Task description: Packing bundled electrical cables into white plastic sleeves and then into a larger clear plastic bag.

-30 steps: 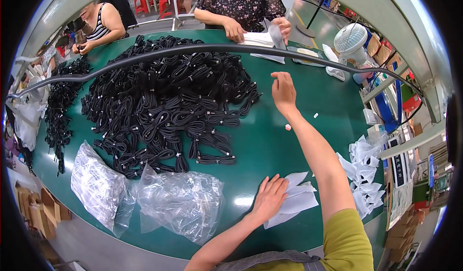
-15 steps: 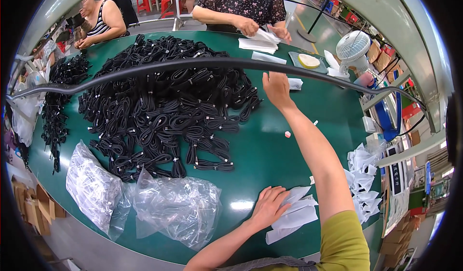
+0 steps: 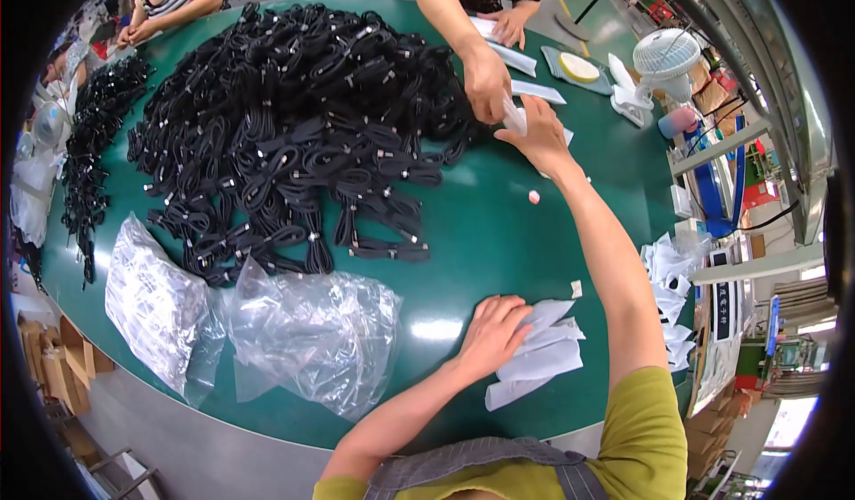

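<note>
Far across the green table, my right hand (image 3: 543, 139) has a white sleeve (image 3: 515, 117) between thumb and fingers. A co-worker's hand (image 3: 488, 86) grips that sleeve from the other side, and the contact is partly hidden. Another pale edge shows beside my right hand. Nearer me, my left hand (image 3: 492, 333) lies with fingers extended, its fingertips at the edge of a small fanned stack of white sleeves (image 3: 539, 357). To the left spreads a large heap of coiled black cables (image 3: 294, 135) with metal plug ends.
Clear plastic bags (image 3: 321, 331) lie along the near edge; one bulging bag (image 3: 151, 300) holds white pieces. More white sleeves (image 3: 668, 264) gather at the right edge. A white fan (image 3: 666, 55), a round yellow-white pad (image 3: 579, 66) and a small red-white piece (image 3: 534, 197) are also here.
The view has shifted, and the overhead black cable has left it. The co-worker's arm has reached across to my right hand with a white sleeve. My left hand stays by the stack.
</note>
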The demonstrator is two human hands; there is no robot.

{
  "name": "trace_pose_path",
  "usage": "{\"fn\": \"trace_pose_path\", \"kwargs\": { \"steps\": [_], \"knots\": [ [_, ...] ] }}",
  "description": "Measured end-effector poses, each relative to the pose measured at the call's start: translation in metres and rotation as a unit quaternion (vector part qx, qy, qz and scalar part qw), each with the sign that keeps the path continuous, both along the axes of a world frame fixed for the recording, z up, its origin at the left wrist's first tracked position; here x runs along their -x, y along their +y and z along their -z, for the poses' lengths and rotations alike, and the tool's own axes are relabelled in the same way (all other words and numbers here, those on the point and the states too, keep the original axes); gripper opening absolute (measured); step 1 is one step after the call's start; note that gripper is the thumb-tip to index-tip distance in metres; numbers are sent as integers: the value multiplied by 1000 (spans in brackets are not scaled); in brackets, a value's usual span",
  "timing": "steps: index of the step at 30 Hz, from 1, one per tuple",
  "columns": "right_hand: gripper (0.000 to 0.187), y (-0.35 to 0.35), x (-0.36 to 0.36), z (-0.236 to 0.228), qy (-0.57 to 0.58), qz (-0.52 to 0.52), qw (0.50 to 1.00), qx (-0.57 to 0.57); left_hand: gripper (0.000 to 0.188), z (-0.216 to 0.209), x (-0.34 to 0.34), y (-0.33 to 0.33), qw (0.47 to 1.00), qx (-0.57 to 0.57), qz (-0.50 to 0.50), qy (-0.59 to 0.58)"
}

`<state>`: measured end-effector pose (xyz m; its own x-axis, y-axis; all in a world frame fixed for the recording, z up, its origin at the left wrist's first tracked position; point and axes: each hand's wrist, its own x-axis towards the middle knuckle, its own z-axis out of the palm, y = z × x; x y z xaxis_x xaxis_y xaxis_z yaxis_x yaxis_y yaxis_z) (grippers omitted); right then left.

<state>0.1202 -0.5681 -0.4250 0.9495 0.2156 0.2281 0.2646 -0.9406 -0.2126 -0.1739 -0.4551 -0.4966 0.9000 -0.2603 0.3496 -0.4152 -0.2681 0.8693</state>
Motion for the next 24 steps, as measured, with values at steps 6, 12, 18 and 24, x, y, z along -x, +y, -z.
{"fn": "trace_pose_path", "kwargs": {
  "steps": [6, 12, 18, 24],
  "knots": [
    [72, -21, 20, 14, 211, 3, 977, -17, 27, 2, -1, -2, 1000, 4, -5, -9],
    [63, -23, 24, 19, 189, 5, 981, -53, 24, 3, 1, -4, 1000, 5, -8, -6],
    [56, -31, 25, 19, 261, 55, 948, -173, 24, -2, -1, -2, 1000, 10, 0, 4],
    [35, -30, 21, 37, 69, -13, 997, -7, 24, 0, -2, -5, 1000, 14, 1, 2]
  ]
}}
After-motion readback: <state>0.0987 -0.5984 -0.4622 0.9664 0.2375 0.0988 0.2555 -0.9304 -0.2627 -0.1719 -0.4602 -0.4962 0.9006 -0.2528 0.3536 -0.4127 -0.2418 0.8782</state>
